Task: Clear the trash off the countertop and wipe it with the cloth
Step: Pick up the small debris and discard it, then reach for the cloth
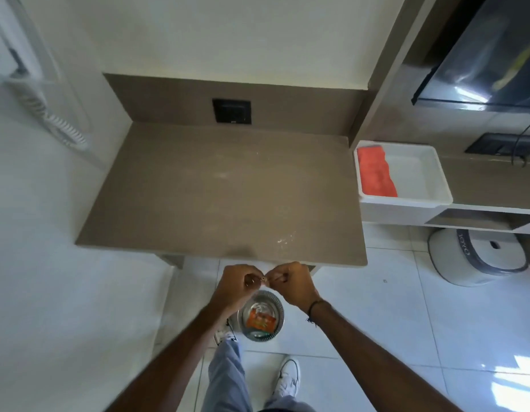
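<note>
Both hands meet just below the table's near edge: left hand and right hand, each grip pinched shut on a tiny scrap, too small to ID. Directly under them on the floor, a round ribbed metal bin w/ an orange wrapper inside. Table is flat, brown, matte, w/ pale dusty smears near front. Orange cloth lies in a white plastic tray to the right.

Tiny scrap between hands, unidentifiable
</note>
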The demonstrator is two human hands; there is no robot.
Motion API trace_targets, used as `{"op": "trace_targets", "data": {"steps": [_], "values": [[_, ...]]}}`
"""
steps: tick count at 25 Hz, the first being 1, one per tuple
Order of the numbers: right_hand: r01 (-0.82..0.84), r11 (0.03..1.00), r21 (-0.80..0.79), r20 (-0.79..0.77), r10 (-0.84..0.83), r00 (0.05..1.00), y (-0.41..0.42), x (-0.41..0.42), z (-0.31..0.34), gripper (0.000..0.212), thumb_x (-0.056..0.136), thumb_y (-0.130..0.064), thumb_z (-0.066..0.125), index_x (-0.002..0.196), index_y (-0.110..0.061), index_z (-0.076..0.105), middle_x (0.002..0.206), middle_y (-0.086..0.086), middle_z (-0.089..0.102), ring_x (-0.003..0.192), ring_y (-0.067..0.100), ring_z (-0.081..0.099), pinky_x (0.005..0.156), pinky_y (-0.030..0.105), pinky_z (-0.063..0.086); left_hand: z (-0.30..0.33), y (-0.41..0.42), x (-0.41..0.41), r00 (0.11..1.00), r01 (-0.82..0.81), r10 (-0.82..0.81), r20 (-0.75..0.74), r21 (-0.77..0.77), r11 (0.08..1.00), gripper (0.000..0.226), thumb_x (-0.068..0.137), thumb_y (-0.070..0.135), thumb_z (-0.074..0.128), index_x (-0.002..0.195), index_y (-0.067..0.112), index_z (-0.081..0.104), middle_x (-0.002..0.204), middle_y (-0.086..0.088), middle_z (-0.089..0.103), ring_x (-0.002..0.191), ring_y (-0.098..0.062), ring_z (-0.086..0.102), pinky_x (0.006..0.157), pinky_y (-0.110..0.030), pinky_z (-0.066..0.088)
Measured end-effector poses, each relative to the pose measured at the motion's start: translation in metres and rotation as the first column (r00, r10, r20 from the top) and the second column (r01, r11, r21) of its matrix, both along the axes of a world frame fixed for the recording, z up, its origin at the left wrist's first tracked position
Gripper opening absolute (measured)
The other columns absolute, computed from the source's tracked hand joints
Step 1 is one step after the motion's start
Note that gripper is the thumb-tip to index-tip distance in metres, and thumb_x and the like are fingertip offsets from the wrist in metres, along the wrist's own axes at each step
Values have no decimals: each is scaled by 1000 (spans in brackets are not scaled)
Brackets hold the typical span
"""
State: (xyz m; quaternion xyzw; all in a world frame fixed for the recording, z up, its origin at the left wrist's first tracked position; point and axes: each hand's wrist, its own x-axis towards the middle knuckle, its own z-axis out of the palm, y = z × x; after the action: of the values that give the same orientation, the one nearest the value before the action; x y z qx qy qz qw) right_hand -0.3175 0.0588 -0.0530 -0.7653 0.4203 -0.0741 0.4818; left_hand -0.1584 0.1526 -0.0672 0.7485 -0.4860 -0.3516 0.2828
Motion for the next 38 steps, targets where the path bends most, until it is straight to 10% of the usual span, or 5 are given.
{"op": "trace_targets", "data": {"steps": [5, 9, 20, 26, 38], "values": [[-8, 999, -44, -177, 0, 984, 42, -13, -43, 25, 77, 0, 60, 73, -14, 80, 76, 0, 79, 65, 6, 64, 63, 17, 49, -29, 36, -33, 998, -59, 58, 16, 56, 997, 8, 83, 10, 79, 90, 7, 81, 93, -9, 83, 81, -18, 77, 82, -35, 64], [191, 981, -21, -253, -191, 949, 46, -9, -78, 29, 82, -4, 57, 88, -18, 82, 91, -4, 79, 77, 5, 65, 66, -2, 41, -64, 36, -28, 980, -195, 188, 62, 135, 971, 20, 89, 11, 73, 108, 6, 77, 111, -10, 79, 97, -22, 75, 90, -35, 62], [344, 936, -76, -188, -352, 917, 24, -9, -16, 21, 85, -10, 60, 87, -18, 80, 88, -1, 80, 66, 7, 67, 74, 19, 50, 0, 33, 5, 977, 30, -36, 208, 35, 999, 15, 94, 18, 60, 97, 14, 74, 96, 1, 78, 80, -15, 69, 78, -33, 60], [428, 874, -229, -47, -449, 892, -21, -22, 37, 24, 80, -14, 56, 86, -23, 76, 71, -15, 70, 64, -2, 64, 65, 23, 53, 44, -44, -13, 963, 154, -121, 239, -127, 980, 16, 94, 19, 61, 106, 16, 71, 101, -1, 72, 84, -13, 64, 76, -36, 61], [487, 832, -264, -237, -546, 804, -261, -138, 50, 59, 85, -30, 63, 140, -17, 46, 133, 7, 63, 120, 31, 60, 97, 44, 53, 46, -311, -124, 985, 168, -160, 70, -135, 976, 30, 98, 13, 56, 127, 6, 63, 126, -16, 66, 114, -29, 66, 101, -46, 56]]}}
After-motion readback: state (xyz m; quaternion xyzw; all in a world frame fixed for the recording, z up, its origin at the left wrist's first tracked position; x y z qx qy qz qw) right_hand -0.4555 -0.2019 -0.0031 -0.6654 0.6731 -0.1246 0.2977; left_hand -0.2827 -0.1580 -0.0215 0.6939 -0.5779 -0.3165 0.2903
